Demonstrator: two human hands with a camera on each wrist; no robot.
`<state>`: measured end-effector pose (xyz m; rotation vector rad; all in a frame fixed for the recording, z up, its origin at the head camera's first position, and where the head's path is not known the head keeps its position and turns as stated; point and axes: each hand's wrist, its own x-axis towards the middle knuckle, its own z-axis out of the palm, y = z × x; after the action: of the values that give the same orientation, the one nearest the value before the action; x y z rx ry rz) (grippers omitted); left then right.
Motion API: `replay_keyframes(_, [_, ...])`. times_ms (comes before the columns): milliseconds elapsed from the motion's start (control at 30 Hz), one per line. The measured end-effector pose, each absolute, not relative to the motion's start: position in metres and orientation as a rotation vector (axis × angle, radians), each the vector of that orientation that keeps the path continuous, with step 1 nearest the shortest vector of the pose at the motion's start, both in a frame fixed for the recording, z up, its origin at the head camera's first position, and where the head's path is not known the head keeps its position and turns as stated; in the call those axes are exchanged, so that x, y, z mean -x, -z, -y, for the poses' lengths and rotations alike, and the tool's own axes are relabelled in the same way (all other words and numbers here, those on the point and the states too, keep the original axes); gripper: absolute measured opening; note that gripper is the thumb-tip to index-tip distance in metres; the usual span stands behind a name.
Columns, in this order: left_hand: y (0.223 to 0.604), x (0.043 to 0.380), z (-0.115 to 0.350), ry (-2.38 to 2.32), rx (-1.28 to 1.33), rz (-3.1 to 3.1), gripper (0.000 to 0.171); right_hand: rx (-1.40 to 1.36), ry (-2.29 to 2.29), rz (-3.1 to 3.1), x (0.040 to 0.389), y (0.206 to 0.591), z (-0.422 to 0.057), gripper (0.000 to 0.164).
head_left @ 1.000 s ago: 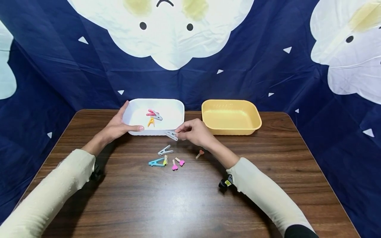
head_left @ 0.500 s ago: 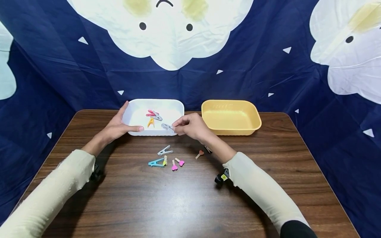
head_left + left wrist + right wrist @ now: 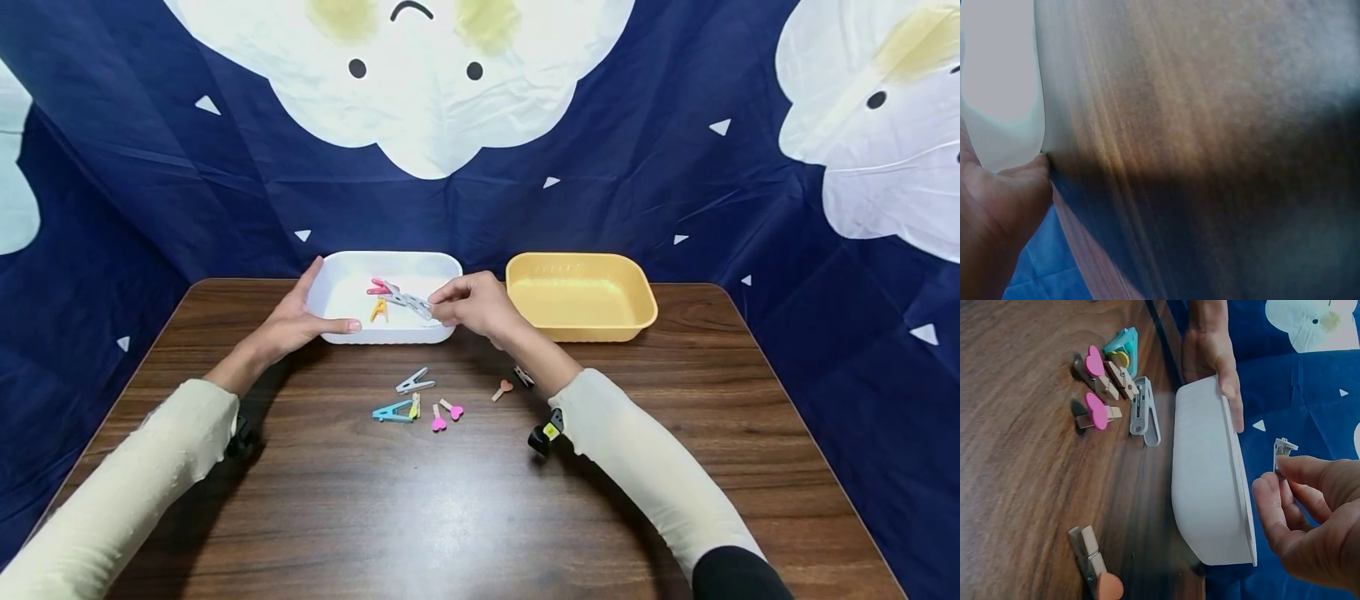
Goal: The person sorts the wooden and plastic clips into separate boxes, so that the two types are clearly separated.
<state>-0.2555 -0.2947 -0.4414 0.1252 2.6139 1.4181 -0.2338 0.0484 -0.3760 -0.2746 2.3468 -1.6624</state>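
1. Head: my left hand (image 3: pixel 291 318) spread wide, thumb and forefinger straight, touching the white tray (image 3: pixel 390 336); my right hand (image 3: pixel 476 310), reaching in from lower right, pinches a grey clothespin (image 3: pixel 417 307) over it
2. Left wrist: my thumb at tray rim, other fingers mostly hidden
3. Right wrist: my thumb and fingertips narrow on the clothespin, fingers bent

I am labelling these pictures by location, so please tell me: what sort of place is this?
Probably an indoor corner set up for filming: cloud-patterned blue cloth rises behind the wood-grain table, and a black device sits at the right wrist.
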Motion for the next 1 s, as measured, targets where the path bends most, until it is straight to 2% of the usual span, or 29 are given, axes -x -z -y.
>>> replay_keyframes(1000, [0.443, 0.257, 0.297, -1.415, -0.108, -2.608, 0.148, 0.119, 1.687, -2.291, 0.266, 0.366, -0.014, 0.016])
